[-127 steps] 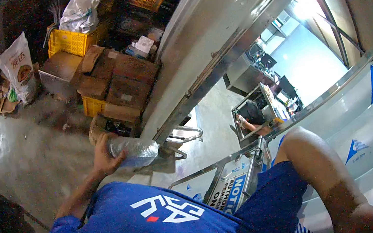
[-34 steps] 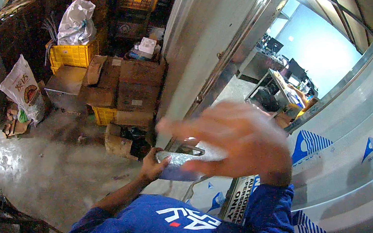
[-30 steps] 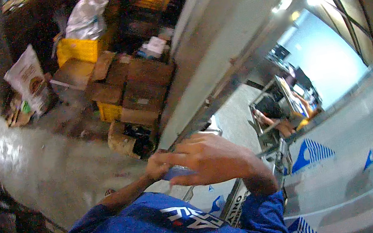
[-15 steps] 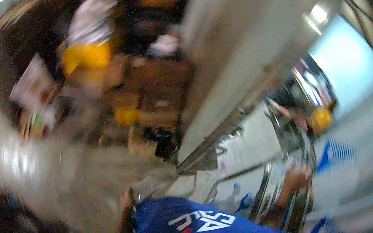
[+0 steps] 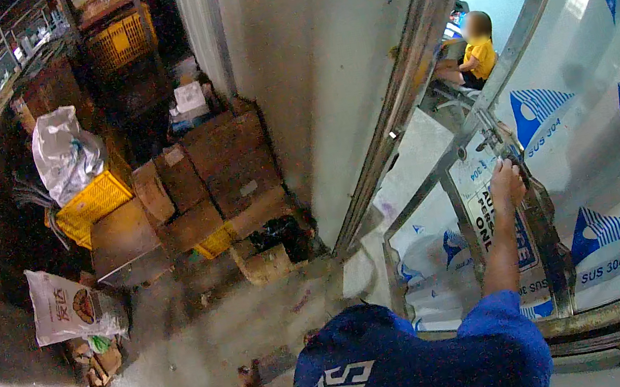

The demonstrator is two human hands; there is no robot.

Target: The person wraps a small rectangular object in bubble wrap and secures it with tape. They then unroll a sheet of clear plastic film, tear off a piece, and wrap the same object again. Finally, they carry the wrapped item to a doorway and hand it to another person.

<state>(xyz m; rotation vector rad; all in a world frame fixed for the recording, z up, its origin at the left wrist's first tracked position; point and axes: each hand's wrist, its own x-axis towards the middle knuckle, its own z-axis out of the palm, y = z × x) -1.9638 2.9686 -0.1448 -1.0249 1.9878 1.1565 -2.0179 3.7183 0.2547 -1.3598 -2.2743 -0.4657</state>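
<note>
My right arm reaches out to a metal-framed door [image 5: 466, 176] that stands ajar, covered in white film with blue printed marks. My right hand [image 5: 507, 183] is closed at the metal latch [image 5: 495, 134] on the door's edge, fingers curled; the palm side is hidden. Low beside my body, over the concrete floor [image 5: 186, 339], is my left hand [image 5: 249, 376]. It is dark, with its fingers a little apart and nothing visible in them.
A grey wall panel [image 5: 321, 67] ends at the metal door jamb [image 5: 397, 124]. Through the gap, a person in a yellow top [image 5: 478, 58] sits inside. Stacked cardboard boxes [image 5: 230, 162], a yellow crate [image 5: 97, 202] and a white sack [image 5: 69, 306] stand at the left.
The view has swung and become sharp. My right hand has moved up and farther out to the door latch. My left hand now appears lower, beside my body.
</note>
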